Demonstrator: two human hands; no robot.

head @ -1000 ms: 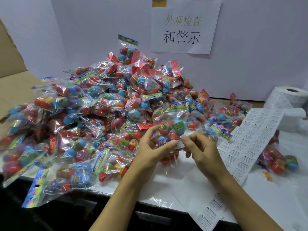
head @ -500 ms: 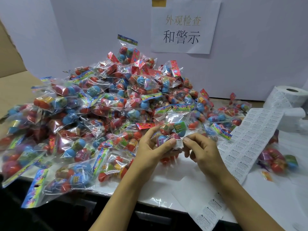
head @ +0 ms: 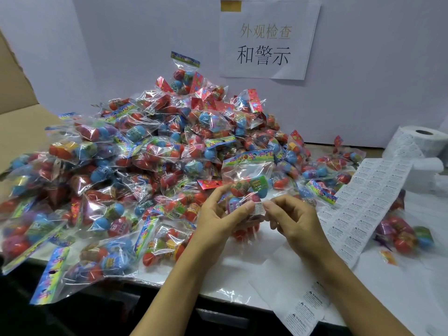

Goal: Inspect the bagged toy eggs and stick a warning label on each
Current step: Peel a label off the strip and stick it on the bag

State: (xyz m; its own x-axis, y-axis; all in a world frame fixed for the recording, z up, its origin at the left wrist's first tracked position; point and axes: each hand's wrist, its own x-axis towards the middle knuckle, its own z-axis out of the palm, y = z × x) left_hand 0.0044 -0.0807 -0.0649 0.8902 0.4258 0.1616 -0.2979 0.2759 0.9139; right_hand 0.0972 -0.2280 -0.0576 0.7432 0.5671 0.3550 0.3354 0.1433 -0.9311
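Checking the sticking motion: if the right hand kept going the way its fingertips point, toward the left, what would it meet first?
Probably the warning label it pinches, then the left hand thumb on the held bag of toy eggs. Depth is unclear.

A tall pile of bagged eggs (head: pixel 150 170) fills the left and middle of the counter (head: pixel 242 270), reaching back to the white wall (head: pixel 363 93) and spilling over the near edge at left, so no passage exists there except above the heap. Bare counter lies in front of the pile, under and between the two forearms. On the right, a label strip (head: pixel 368 204) runs diagonally from the label roll (head: pixel 421 141) toward the near edge, crossing that side. Beyond it, a lone bag (head: pixel 402 234) sits, with open surface nearer the edge. A cardboard flap (head: pixel 14 93) walls off the far left.
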